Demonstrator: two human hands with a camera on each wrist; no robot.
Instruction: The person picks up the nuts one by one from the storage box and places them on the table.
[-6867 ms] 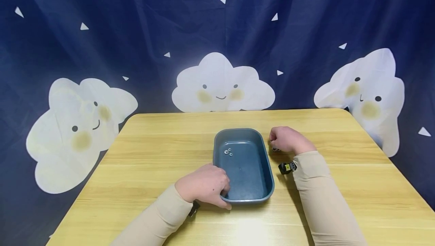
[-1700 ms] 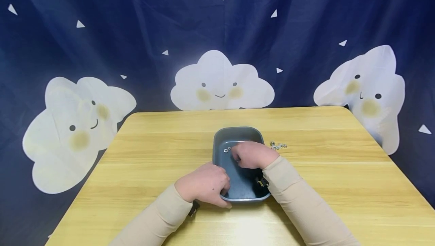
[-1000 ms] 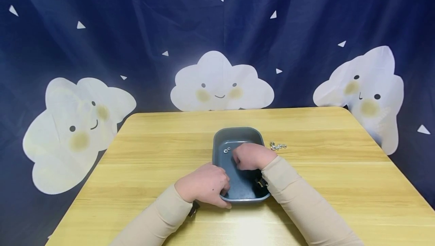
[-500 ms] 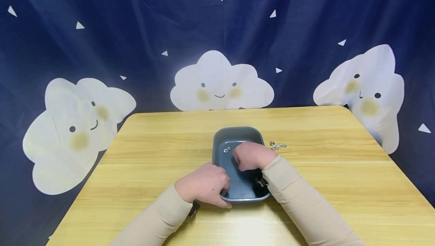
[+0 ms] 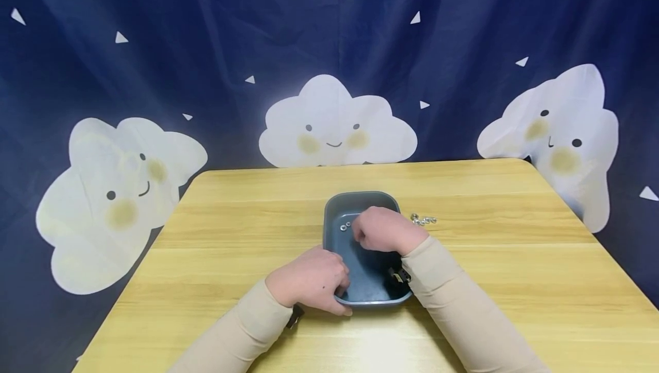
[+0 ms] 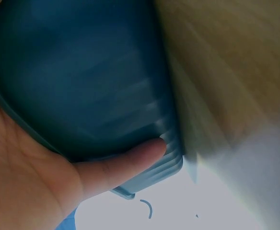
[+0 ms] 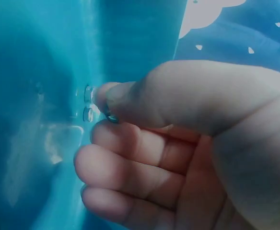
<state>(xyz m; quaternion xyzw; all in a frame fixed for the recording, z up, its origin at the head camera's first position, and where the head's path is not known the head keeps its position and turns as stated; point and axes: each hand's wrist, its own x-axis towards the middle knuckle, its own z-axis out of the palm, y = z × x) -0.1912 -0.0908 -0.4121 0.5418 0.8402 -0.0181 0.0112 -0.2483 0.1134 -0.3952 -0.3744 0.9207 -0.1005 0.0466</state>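
Observation:
A blue-grey plastic tray [image 5: 368, 297] stands on the wooden table. My left hand [image 5: 311, 278] holds its near left corner, fingers over the rim and inside; in the left wrist view the thumb [image 6: 125, 165] lies along the outer wall. My right hand [image 5: 383, 229] is over the tray's far half, other fingers curled. In the right wrist view its thumb and forefinger pinch a small metal nut [image 7: 112, 118], mostly hidden by them. Two more nuts [image 5: 343, 227] lie on the tray floor just left of these fingertips.
Several metal nuts [image 5: 427, 221] lie in a loose cluster on the table [image 5: 247, 213], right of the tray's far end. A dark blue curtain [image 5: 329, 30] with white clouds hangs behind the table's far edge. Small black devices sit at both wrists.
From beside the tray at the right, my right hand has come over the tray's inside; since half a second ago it has shifted slightly up and away. My left hand stays on the corner.

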